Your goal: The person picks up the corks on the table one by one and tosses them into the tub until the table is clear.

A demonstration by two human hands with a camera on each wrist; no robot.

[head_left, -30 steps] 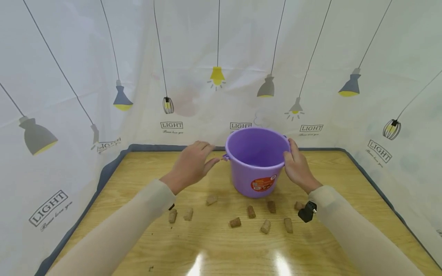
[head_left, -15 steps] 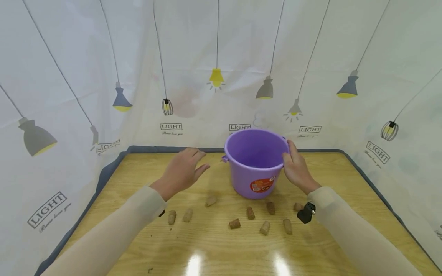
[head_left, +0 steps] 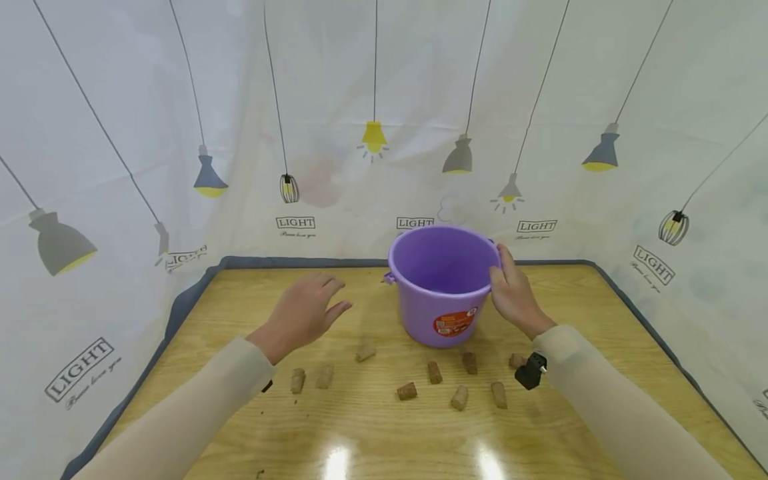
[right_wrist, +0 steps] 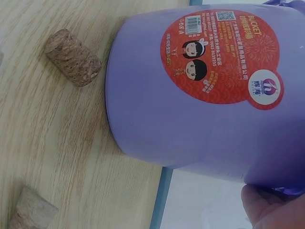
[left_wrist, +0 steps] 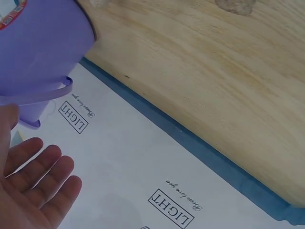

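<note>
A purple bucket (head_left: pixel 441 313) with a red label (right_wrist: pixel 221 57) stands upright toward the back of the wooden table. My right hand (head_left: pixel 516 293) grips its rim on the right side, thumb on the near face and fingers at the far side. Left of the bucket, my left hand (head_left: pixel 303 310) hovers in the air with fingers relaxed, apart from the rim and holding nothing. In the left wrist view its palm and fingers (left_wrist: pixel 52 171) show bare, below the bucket's handle (left_wrist: pixel 43 95). Several corks lie in front, among them a dark cork (head_left: pixel 407 391) and a pale cork (head_left: pixel 365 351).
More corks, such as one cork (head_left: pixel 297 381) at the left and another cork (head_left: pixel 499 395) at the right, are scattered on the table (head_left: pixel 360 433). Behind stands a white curtain (head_left: pixel 336 147) printed with lamps, its blue border (head_left: pixel 312 263) along the table's back edge.
My left hand has moved away from the bucket's left side, leftward and toward me. My right hand keeps its grip on the rim. Bucket and corks stay in place.
</note>
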